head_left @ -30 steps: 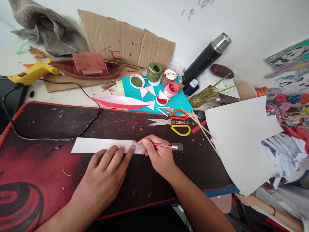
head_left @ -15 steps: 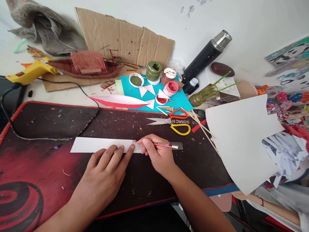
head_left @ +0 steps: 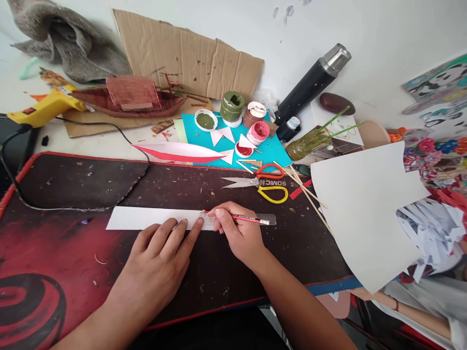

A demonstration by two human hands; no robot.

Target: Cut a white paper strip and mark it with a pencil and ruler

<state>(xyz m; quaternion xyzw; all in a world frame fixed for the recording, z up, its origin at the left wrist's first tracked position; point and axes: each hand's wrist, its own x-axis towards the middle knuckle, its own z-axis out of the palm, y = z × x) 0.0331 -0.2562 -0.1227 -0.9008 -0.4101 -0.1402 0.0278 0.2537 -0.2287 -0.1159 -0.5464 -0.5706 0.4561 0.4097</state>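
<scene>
A long white paper strip point(head_left: 146, 218) lies on the dark red-edged mat point(head_left: 73, 194). My left hand point(head_left: 160, 255) rests flat on the mat, fingers spread, with the fingertips pressing the strip's lower edge and the end of a clear ruler point(head_left: 268, 219). My right hand point(head_left: 237, 236) pinches a red pencil point(head_left: 248, 219), whose tip touches the strip near the ruler's left end. The pencil lies along the ruler.
Scissors point(head_left: 262, 183) with red and yellow handles lie just beyond the ruler, beside thin wooden sticks point(head_left: 308, 197). Paint pots point(head_left: 233, 108) stand on a teal sheet point(head_left: 272, 154). A large white sheet point(head_left: 365, 214) hangs over the right. Model boat point(head_left: 134, 99), glue gun point(head_left: 44, 109), black flask point(head_left: 314, 82) behind.
</scene>
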